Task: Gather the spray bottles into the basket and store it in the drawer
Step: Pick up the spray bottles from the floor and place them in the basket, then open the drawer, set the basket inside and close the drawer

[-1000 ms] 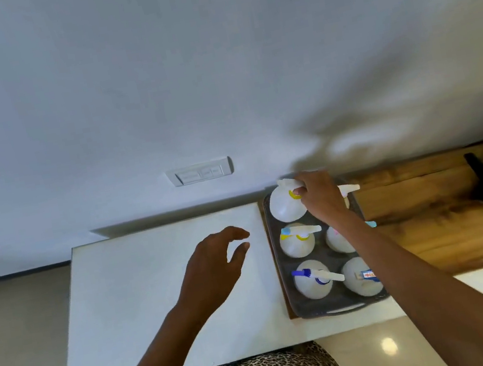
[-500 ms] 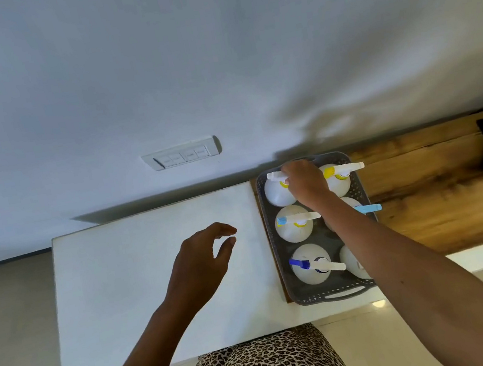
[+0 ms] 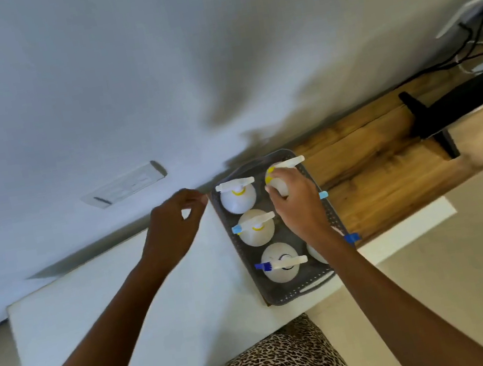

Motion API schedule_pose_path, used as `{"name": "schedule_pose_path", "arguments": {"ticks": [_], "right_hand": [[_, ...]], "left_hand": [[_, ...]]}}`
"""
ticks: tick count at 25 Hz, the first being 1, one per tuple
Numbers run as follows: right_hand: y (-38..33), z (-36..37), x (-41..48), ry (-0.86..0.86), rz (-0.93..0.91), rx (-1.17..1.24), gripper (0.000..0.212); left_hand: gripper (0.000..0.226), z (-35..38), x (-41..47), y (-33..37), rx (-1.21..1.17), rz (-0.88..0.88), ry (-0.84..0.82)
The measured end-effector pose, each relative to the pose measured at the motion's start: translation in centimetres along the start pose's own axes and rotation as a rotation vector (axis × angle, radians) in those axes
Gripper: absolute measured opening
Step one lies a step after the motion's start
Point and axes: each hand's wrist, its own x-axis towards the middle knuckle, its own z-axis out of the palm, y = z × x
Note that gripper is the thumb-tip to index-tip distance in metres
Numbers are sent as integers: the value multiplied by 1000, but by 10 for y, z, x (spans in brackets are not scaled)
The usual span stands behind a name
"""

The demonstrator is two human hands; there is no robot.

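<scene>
A grey perforated basket [image 3: 230,232] sits on the white top and holds several white spray bottles in two rows. The back-left bottle [image 3: 238,199] and the middle-left bottle [image 3: 256,230] have yellow collars. The front-left bottle [image 3: 281,267] has a dark blue nozzle. My right hand [image 3: 298,205] reaches over the right row and curls its fingers round the back-right spray bottle [image 3: 289,163]. My arm hides most of the other right-row bottles. My left hand [image 3: 171,226] hovers loosely curled by the basket's back-left corner and holds nothing.
The white cabinet top [image 3: 109,300] stretches left of the basket. A wooden surface [image 3: 392,176] lies to its right, with a black stand [image 3: 427,116] and cables farther back. A switch plate [image 3: 125,186] is on the wall behind.
My right hand has left the back-left bottle and moved to the back-right one. My left hand has travelled right and back, up to the basket's back-left corner.
</scene>
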Motion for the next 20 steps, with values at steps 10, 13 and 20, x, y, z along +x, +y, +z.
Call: {"name": "schedule_pose_path", "arguments": {"ticks": [10,13,20], "right_hand": [[63,-35,-112,581,608,336,33],[91,-14,-128,594,1045,563,42],[143,41,-126,399,1548,860,53]], "left_hand": [[38,62,100,56,274,44,-372],[51,92,126,53,314,-73,-537],[50,144,175,42,413,-275,-682]]}}
